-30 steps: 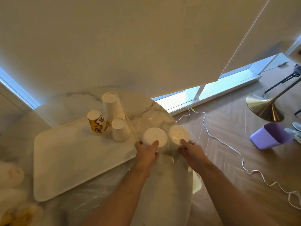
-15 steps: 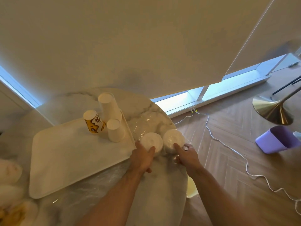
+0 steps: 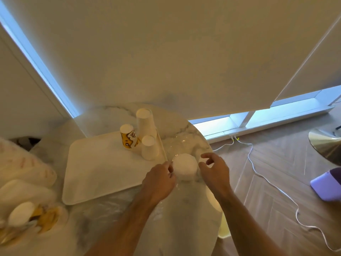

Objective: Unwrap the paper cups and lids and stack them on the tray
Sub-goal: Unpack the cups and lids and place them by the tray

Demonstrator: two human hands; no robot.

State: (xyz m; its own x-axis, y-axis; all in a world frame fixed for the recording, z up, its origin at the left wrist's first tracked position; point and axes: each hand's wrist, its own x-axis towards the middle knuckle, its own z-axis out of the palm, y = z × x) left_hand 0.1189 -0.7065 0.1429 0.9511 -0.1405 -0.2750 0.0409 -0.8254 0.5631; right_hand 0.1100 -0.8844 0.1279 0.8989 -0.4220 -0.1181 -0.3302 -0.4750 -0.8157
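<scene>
A: Head view, status?

B: I've got a white lid stack [image 3: 185, 166] on the marble table [image 3: 184, 228], just right of the tray [image 3: 103, 174], w/ clear wrap [image 3: 181, 145] around it. My left hand [image 3: 158, 183] pinches at the stack's left side. My right hand [image 3: 215, 169] sits beside its right side, fingers loosely curled, thumb and forefinger apart; can't tell if it touches the stack.

A: How far along?

B: Partway, I reckon. Three cup stacks [image 3: 145, 133] stand upside down at the tray's far right corner, one printed yellow. Lids aren't on the tray yet. More wrapped packs [image 3: 27, 215] lie at left, prob still to open.
</scene>
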